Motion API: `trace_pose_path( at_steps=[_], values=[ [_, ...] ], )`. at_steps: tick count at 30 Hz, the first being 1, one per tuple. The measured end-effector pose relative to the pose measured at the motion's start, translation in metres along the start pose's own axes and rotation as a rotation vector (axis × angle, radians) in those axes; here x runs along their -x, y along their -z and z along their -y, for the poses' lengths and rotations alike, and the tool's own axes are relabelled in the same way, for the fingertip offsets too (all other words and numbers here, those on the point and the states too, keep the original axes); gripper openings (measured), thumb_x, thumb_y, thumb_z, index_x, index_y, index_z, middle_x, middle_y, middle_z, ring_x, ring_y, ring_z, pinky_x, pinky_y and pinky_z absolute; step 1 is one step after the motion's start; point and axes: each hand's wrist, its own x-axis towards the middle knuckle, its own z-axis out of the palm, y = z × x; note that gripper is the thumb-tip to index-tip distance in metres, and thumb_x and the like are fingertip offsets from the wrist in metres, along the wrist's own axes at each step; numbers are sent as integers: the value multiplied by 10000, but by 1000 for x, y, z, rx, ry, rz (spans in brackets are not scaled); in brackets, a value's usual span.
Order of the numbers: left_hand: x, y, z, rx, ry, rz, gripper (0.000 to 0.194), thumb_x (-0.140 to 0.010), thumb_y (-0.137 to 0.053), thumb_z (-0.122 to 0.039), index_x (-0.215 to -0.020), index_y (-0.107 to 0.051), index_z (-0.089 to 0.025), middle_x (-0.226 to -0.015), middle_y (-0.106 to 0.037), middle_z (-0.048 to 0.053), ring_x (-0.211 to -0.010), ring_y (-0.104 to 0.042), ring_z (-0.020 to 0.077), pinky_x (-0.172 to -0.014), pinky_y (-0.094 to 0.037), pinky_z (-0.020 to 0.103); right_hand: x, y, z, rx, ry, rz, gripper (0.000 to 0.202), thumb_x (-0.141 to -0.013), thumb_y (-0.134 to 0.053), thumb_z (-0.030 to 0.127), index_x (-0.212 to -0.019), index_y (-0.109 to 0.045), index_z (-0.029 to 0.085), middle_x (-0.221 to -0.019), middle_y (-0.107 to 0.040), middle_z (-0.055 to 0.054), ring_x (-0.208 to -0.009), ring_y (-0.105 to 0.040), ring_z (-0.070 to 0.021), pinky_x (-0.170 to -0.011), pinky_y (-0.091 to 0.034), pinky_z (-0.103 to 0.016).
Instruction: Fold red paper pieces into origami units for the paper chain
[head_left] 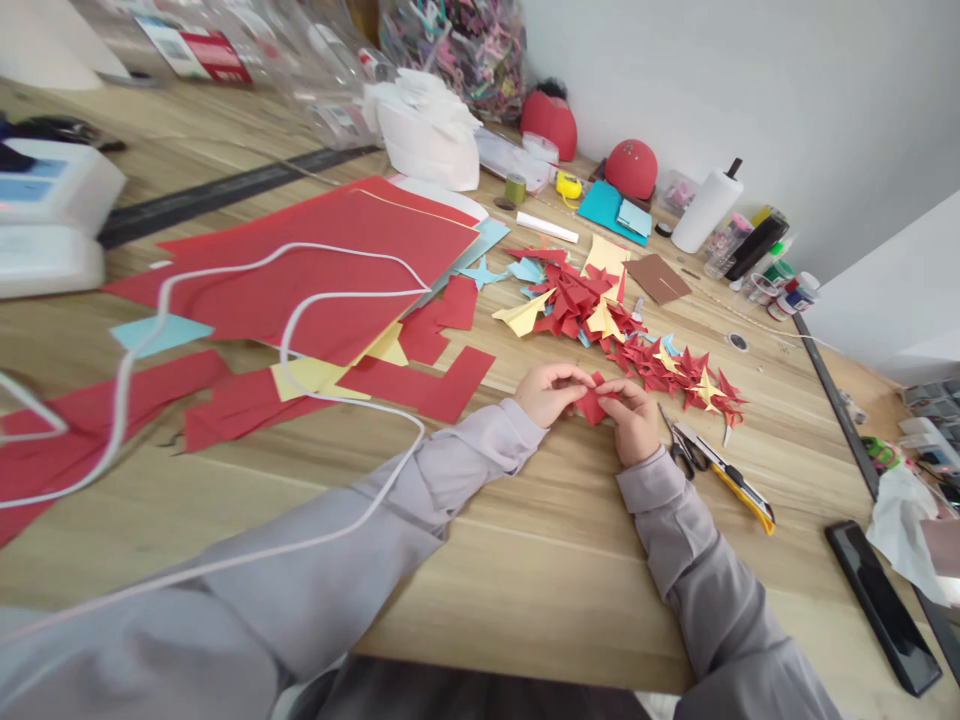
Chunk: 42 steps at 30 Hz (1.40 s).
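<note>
Grey sleeves (pixel 225 580) reach in from the bottom edge, leading to two bare hands just above a wooden table (pixel 540 580). Between the fingertips of the left hand (pixel 551 393) and the right hand (pixel 634 425) is a small piece of red paper (pixel 592 400), pinched from both sides by thumbs and forefingers. It looks almost weightless, thin and easily creased; it would probably tear or lose its shape if squeezed hard, so a light pinch on its opposite edges should suit it best.

Just beyond the fingers lies a heap of paper stars (pixel 577 300), mostly red, with some yellow and blue. Black-handled scissors (pixel 684 450) and a yellow utility knife (pixel 731 480) lie beside the right hand; a dark phone (pixel 881 605) is farther out to its right. Large red sheets (pixel 360 250) spread left of the fingers, under a white cord (pixel 352 295).

The fingertips cover parts of the red piece, so its folds and full outline cannot be made out. The other fingers are partly hidden, the scissors' blades are hard to see, and red paper is cut off at the left edge.
</note>
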Motion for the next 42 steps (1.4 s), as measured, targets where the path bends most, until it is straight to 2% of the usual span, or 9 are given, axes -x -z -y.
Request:
trace_pose_path(
  at_steps=[3,7,12,19,29,35,42],
  values=[
    [-5,6,0,35,70,61,108,-621,-607,-166,-695,-680,-137,-622,-640,30,-482,-552,108,-426,-453,224,-2,2,-2,-61,-41,-52,107,-623,-653,228,-726,-654,199,-650,-618,12,-537,-524,-115,-487,-433,-247],
    [-7,11,-1,99,79,93,128,-598,-654,-189,-709,-690,-136,-725,-684,56,-559,-605,139,-487,-504,254,-4,1,1,-135,-77,-76,108,-614,-650,218,-719,-666,199,-682,-653,2,-565,-553,-126,-529,-449,-267],
    [-5,11,-2,150,103,147,289,-529,-734,-228,-792,-677,-120,-677,-684,53,-588,-626,158,-570,-533,294,-3,-2,8,-231,-90,-73,112,-603,-663,219,-711,-674,195,-694,-668,-8,-619,-585,-145,-587,-463,-289],
    [-5,10,-5,152,117,116,301,-506,-751,-230,-762,-659,-101,-607,-663,24,-522,-595,115,-554,-518,254,-1,-3,11,-233,-102,-44,137,-611,-675,231,-743,-680,192,-714,-670,-7,-595,-562,-123,-589,-449,-275],
    [-7,9,-5,209,131,59,271,-504,-741,-246,-711,-645,-101,-597,-638,10,-550,-597,125,-540,-499,256,-2,-1,6,-139,-68,-22,211,-608,-695,226,-814,-677,187,-681,-655,7,-523,-519,-91,-554,-413,-260],
    [-8,9,-2,197,106,87,280,-519,-738,-255,-729,-644,-95,-604,-640,17,-552,-591,124,-534,-499,260,-2,-2,7,-157,-81,-46,195,-604,-698,240,-789,-679,182,-680,-655,5,-518,-517,-89,-544,-412,-258],
    [-4,10,-4,162,83,133,385,-496,-757,-230,-837,-637,-96,-682,-658,35,-621,-600,139,-584,-511,281,-3,-5,13,-241,-123,-83,169,-580,-699,243,-735,-683,177,-692,-668,-8,-557,-539,-108,-546,-424,-264]
  ],
)
